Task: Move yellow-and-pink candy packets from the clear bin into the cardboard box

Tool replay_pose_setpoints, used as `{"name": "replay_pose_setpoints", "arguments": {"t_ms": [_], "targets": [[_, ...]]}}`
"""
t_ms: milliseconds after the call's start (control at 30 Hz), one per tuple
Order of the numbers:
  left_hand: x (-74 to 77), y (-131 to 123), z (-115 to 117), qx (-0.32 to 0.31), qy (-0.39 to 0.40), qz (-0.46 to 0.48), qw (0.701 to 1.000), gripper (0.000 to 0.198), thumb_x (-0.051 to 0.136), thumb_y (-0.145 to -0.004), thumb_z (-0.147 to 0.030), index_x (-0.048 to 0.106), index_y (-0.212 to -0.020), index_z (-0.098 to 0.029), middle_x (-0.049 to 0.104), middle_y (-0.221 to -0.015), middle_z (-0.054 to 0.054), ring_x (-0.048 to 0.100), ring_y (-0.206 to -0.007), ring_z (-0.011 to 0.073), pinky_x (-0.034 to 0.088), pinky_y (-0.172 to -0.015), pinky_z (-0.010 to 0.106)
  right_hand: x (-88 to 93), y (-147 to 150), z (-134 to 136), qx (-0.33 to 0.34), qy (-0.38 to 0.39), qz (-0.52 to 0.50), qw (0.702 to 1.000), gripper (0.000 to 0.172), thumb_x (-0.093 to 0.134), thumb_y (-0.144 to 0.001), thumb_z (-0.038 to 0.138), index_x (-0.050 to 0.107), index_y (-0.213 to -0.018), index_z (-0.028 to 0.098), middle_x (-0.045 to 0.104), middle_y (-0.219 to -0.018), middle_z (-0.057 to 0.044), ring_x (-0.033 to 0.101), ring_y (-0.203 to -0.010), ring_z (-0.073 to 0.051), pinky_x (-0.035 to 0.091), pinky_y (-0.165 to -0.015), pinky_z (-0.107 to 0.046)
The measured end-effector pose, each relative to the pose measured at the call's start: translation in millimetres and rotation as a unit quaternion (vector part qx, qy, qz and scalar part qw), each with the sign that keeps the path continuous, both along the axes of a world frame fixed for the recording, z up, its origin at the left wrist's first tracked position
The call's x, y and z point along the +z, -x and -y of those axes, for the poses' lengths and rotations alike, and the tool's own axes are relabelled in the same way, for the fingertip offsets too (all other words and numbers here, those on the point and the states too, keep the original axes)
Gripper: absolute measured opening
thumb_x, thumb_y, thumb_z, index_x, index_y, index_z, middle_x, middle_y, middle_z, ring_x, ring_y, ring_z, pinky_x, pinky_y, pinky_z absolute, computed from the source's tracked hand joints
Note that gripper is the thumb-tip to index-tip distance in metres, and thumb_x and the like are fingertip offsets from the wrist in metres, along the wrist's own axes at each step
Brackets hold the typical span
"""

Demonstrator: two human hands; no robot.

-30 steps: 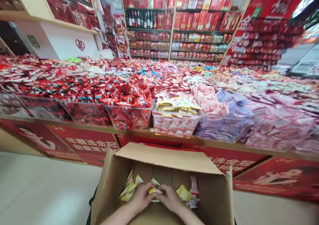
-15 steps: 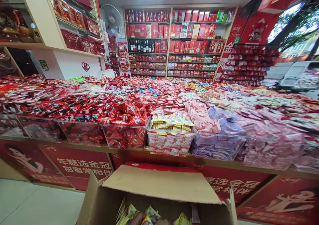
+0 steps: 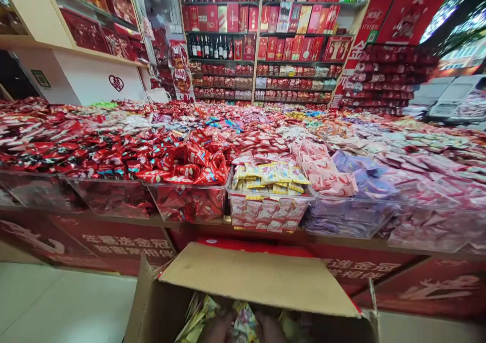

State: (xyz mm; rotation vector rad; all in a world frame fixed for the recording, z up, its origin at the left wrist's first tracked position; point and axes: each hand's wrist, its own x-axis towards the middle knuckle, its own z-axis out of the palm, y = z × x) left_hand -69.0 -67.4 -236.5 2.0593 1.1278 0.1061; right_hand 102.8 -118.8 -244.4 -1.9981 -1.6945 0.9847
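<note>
Head view: the left hand (image 3: 220, 327) and right hand (image 3: 268, 328) flank a yellow-and-white packet (image 3: 245, 318) inside the cardboard box (image 3: 261, 280); whether either grip is closed cannot be told. Gathering it up appears the step in hand; the next calls for a secure two-sided hold.

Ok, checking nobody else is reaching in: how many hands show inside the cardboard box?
2: left hand and right hand, either side of a packet; others may be hidden.
</note>
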Motion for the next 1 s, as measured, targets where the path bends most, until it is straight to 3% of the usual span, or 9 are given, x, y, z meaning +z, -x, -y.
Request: {"name": "replay_pose_setpoints", "arguments": {"t_ms": [133, 233, 400, 567, 733, 867, 1000], "targets": [[9.6, -4, 4, 0.024, 0.013, 0.01, 1.0, 0.026, 0.046, -0.067, -0.012, 0.062, -0.085, -0.02, 0.059, -0.097, 0.006, 0.051, -0.094, 0.021, 0.037, -0.081, 0.03, 13.8, -9, 5, -0.083, 0.012, 0.097, 0.992, 0.028, 0.042, -0.07, 0.009, 0.063, -0.087, 0.015, 0.067, -0.083, -0.01, 0.06, -0.08, -0.021, 0.042, -0.07, -0.028], [3.0, -2, 6, 0.071, 0.049, 0.051, 0.995, 0.016, 0.047, -0.072, -0.02, 0.061, -0.078, -0.018, 0.058, -0.092, 0.005, 0.05, -0.091, 0.0201, 0.036, -0.081, 0.03, 8.9, -21, 5, -0.09, 0.043, 0.104, 0.99, 0.027, 0.043, -0.074, 0.017, 0.06, -0.094, 0.01, 0.064, -0.092, -0.015, 0.057, -0.09, -0.024, 0.039, -0.076, -0.032], [-8.0, 6, 6, 0.196, 0.064, 0.159, 0.966, 0.016, 0.041, -0.077, -0.027, 0.053, -0.083, -0.018, 0.056, -0.081, 0.003, 0.052, -0.081, 0.0168, 0.041, -0.075, 0.03, -0.5, -27, 15, -0.089, 0.034, 0.104, 0.99, 0.031, 0.043, -0.076, 0.021, 0.053, -0.103, 0.009, 0.059, -0.102, -0.016, 0.054, -0.093, -0.024, 0.037, -0.078, -0.032], [-15.2, 9, -6, 0.299, 0.078, 0.25, 0.918, 0.013, 0.047, -0.074, -0.029, 0.047, -0.079, -0.017, 0.055, -0.07, 0.0, 0.054, -0.062, 0.0118, 0.044, -0.055, 0.023, 9.0, -18, 19, 0.008, -0.023, 0.051, 0.998, 0.025, 0.041, -0.079, 0.026, 0.057, -0.096, 0.016, 0.062, -0.092, -0.007, 0.055, -0.085, -0.017, 0.038, -0.075, -0.028], [-11.4, 9, -7, 0.329, 0.116, 0.287, 0.892, 0.018, 0.05, -0.072, -0.031, 0.045, -0.084, -0.017, 0.053, -0.068, -0.003, 0.039, -0.035, 0.003, 0.033, -0.031, 0.016, 12.0, -14, 24, 0.157, -0.07, 0.056, 0.984, 0.039, 0.055, -0.071, 0.034, 0.055, -0.107, 0.018, 0.052, -0.111, -0.009, 0.042, -0.103, -0.021, 0.03, -0.087, -0.032], [-4.9, 9, -3, 0.331, 0.124, 0.306, 0.884, 0.022, 0.051, -0.072, -0.027, 0.043, -0.09, -0.018, 0.049, -0.066, -0.005, 0.039, -0.035, 0.0019, 0.035, -0.031, 0.014, 11.8, -14, 24, 0.155, -0.029, 0.117, 0.981, 0.045, 0.049, -0.073, 0.042, 0.049, -0.114, 0.023, 0.048, -0.113, -0.01, 0.041, -0.102, -0.024, 0.028, -0.084, -0.037], [-4.3, 8, -4, 0.322, 0.137, 0.306, 0.885, 0.022, 0.051, -0.071, -0.025, 0.044, -0.091, -0.017, 0.049, -0.066, -0.005, 0.04, -0.033, 0.0013, 0.034, -0.03, 0.014, 10.5, 2, 13, 0.112, -0.01, 0.154, 0.982, 0.043, 0.033, -0.081, 0.045, 0.064, -0.089, 0.016, 0.054, -0.099, -0.015, 0.041, -0.098, -0.028, 0.026, -0.081, -0.043]]}}
